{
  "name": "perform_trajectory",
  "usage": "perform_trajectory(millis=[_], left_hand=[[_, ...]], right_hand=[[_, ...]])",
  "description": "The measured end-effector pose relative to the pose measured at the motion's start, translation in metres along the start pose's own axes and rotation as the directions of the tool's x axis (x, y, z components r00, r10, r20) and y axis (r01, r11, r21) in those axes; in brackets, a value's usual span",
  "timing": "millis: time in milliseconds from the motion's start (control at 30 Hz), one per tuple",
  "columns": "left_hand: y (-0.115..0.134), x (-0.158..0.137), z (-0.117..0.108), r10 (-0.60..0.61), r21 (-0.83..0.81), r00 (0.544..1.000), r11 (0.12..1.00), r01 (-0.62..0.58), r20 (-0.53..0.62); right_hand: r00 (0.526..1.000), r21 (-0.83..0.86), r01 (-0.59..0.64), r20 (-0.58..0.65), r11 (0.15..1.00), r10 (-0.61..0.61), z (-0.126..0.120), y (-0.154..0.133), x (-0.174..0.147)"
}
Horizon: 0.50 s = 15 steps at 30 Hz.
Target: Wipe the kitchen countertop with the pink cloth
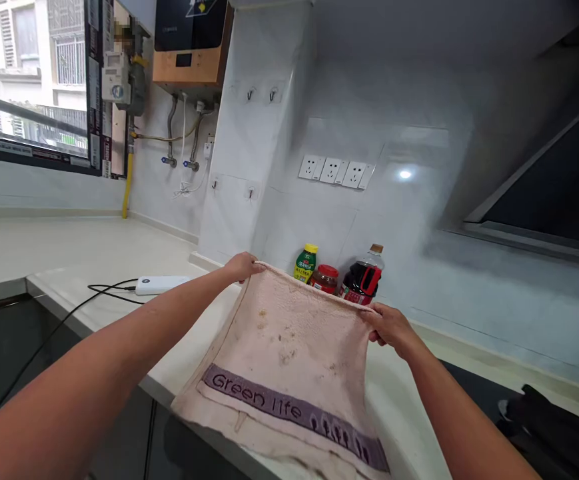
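Observation:
A stained pale pink towel (299, 333) with a purple band reading "Green life" hangs stretched between my two hands. My left hand (242, 267) pinches its upper left corner, and my right hand (389, 327) grips the upper right corner. The towel's lower part drapes over the front edge of the white countertop (399, 400). Just behind its top edge stand a green bottle with a yellow cap (305, 263), a red-lidded jar (325, 278) and a large bottle of dark liquid (363, 275), their lower parts hidden by the cloth.
A white power bank (159, 285) with a black cable lies on the counter at left. Beyond it are a yellow gas pipe (128, 180) and a wall-mounted water heater (189, 47). Sockets (330, 171) line the wall. A black object (544, 427) sits at lower right, below a dark range hood (554, 180).

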<state>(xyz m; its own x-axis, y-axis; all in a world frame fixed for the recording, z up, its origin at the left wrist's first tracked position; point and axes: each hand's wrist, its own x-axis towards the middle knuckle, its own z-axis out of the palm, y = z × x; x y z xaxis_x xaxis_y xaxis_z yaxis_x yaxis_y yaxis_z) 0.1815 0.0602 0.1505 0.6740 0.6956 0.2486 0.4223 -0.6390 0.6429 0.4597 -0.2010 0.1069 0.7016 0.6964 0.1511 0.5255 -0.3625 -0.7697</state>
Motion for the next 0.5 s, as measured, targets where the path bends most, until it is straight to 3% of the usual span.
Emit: perform_trajectory(millis=[67, 167, 300, 367, 433, 500], left_hand=[[-0.001, -0.003, 0.001, -0.017, -0.046, 0.999, 0.999, 0.019, 0.032], [-0.005, -0.025, -0.003, -0.003, -0.119, 0.993, 0.993, 0.016, 0.114], [-0.021, -0.091, -0.015, 0.061, -0.185, 0.963, 0.983, -0.011, 0.263], [-0.037, -0.13, -0.019, 0.086, -0.197, 0.922, 0.98, -0.011, 0.378], [-0.055, -0.166, -0.021, 0.094, -0.182, 0.85, 0.983, 0.002, 0.518], [-0.069, -0.191, -0.019, 0.095, -0.149, 0.804, 0.989, -0.009, 0.586]], right_hand=[[1.0, 0.019, 0.008, 0.025, 1.0, -0.009, 0.006, 0.002, 0.002], [0.99, 0.003, 0.115, 0.078, 0.993, -0.115, 0.002, 0.008, -0.017], [0.937, -0.068, 0.295, 0.216, 0.953, -0.275, -0.012, 0.022, -0.087], [0.894, -0.071, 0.337, 0.336, 0.939, -0.296, -0.013, 0.032, -0.132], [0.826, -0.061, 0.366, 0.481, 0.929, -0.294, -0.008, 0.042, -0.171], [0.774, -0.068, 0.372, 0.574, 0.926, -0.269, -0.002, 0.053, -0.195]])
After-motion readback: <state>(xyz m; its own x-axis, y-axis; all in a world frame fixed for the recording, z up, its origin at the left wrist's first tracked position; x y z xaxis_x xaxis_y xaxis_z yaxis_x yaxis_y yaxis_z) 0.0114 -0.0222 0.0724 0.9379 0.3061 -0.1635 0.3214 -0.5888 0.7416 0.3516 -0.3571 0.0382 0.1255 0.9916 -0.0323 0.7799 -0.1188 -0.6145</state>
